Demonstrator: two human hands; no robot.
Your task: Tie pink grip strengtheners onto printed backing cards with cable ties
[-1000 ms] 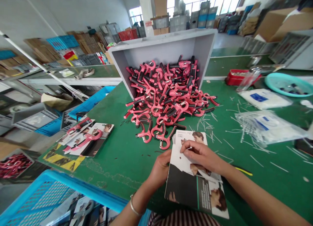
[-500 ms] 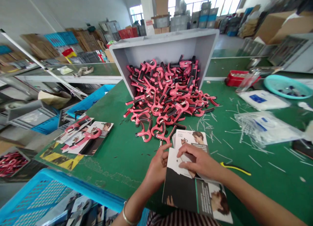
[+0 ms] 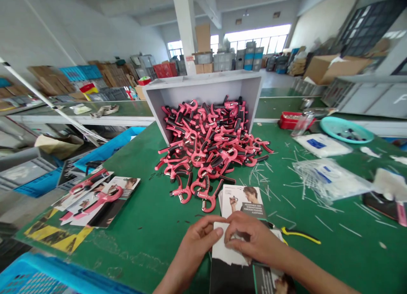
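A white-and-black printed card [image 3: 227, 255] is at the near side of the green desk [image 3: 152, 232], right in front of the person, its lower part running out of view. The left hand [image 3: 197, 243] has it by the upper left edge, thumb laid on the white face and fingers closed behind. The right hand [image 3: 254, 239] is bent over the white part, thumb and forefinger curled near each other; from here I can't tell whether they pinch anything.

Just beyond the hands lies a stack of printed cards [image 3: 226, 203], and to the right of it a pair of yellow-and-black pliers [image 3: 300, 234]. Farther back, a big heap of pink-and-black hand grips [image 3: 210, 148] spills onto the desk from a grey crate [image 3: 203, 80] tipped on its side, the nearest grips almost at the stack.

Thin white ties [image 3: 288, 201] are strewn to the right, near a clear bag [image 3: 332, 177] of more ties and a white packet [image 3: 321, 145]. Behind those sit a red box [image 3: 288, 122] and a turquoise dish [image 3: 327, 128] with small dark parts in it.

Over on the left, more cards [image 3: 127, 186] overlap with pink grips [image 3: 110, 195] on top, near yellow-and-black tape [image 3: 60, 239]. A blue basket [image 3: 47, 266] shows at the lower left.
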